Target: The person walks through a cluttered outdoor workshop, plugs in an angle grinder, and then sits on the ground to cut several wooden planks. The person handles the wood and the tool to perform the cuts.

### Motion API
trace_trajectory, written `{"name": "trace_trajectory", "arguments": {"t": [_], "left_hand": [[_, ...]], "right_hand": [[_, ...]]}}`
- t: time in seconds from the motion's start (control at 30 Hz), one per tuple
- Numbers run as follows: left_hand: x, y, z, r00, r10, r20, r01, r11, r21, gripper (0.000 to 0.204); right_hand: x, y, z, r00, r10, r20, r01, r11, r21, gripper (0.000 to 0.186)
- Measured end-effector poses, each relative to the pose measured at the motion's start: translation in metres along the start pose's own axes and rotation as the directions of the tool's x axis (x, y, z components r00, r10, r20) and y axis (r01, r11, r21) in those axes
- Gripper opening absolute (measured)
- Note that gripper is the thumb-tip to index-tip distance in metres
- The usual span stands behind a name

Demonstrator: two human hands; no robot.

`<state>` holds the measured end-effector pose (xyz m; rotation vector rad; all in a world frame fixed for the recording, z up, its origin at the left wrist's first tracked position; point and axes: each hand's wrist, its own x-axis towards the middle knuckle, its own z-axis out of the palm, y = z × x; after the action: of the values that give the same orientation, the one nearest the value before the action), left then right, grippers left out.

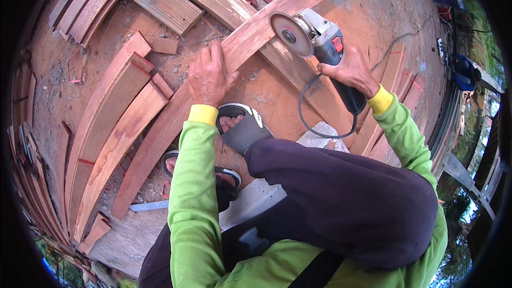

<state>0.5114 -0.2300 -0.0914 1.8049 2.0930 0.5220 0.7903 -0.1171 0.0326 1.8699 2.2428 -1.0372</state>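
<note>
My right hand (352, 69) is wrapped round the body of an angle grinder (326, 40), which has a dark body, a grey metal head and a red switch. Its round disc (290, 34) faces the long reddish plank (250, 40); whether the two touch, I cannot tell. Across that same plank lies my left hand (209, 74), fingers curled over its edge and pressing on the wood. The plank runs diagonally from the lower left to the top right and crosses over another board (288, 66). From the grinder's rear end a black cord (314, 122) loops down.
Curved planks (114, 96) lie side by side on the left, with more boards (96, 0) at the top left. My sandalled foot (240, 120) rests close to the long plank. A concrete block (325, 136) sits below the cord. Other boards (394, 74) lean at the right.
</note>
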Motion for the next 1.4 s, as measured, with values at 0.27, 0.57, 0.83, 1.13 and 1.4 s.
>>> {"name": "trace_trajectory", "arguments": {"t": [0.27,0.57,0.83,1.13,1.4], "left_hand": [[0.001,0.001,0.000,1.000,0.014,-0.019,-0.013,1.000,0.012,0.081],[0.001,0.000,0.002,1.000,0.017,-0.015,-0.016,1.000,0.012,0.080],[0.001,0.002,-0.002,1.000,0.015,-0.013,-0.015,1.000,0.004,0.079],[0.001,0.002,0.000,1.000,0.006,-0.010,-0.006,1.000,0.005,0.080],[0.001,0.001,-0.001,1.000,-0.007,0.009,0.007,1.000,-0.003,0.080]], "right_hand": [[-0.002,0.000,0.003,1.000,0.015,0.025,-0.014,0.999,-0.044,0.071],[-0.001,0.002,0.005,1.000,-0.005,0.029,0.007,0.998,-0.066,0.071],[0.000,0.009,0.008,0.999,0.006,0.034,-0.003,0.997,-0.082,0.069],[-0.001,0.010,0.008,0.999,-0.035,0.028,0.037,0.997,-0.061,0.070],[-0.003,0.006,0.006,0.999,-0.036,0.025,0.037,0.998,-0.056,0.072]]}}
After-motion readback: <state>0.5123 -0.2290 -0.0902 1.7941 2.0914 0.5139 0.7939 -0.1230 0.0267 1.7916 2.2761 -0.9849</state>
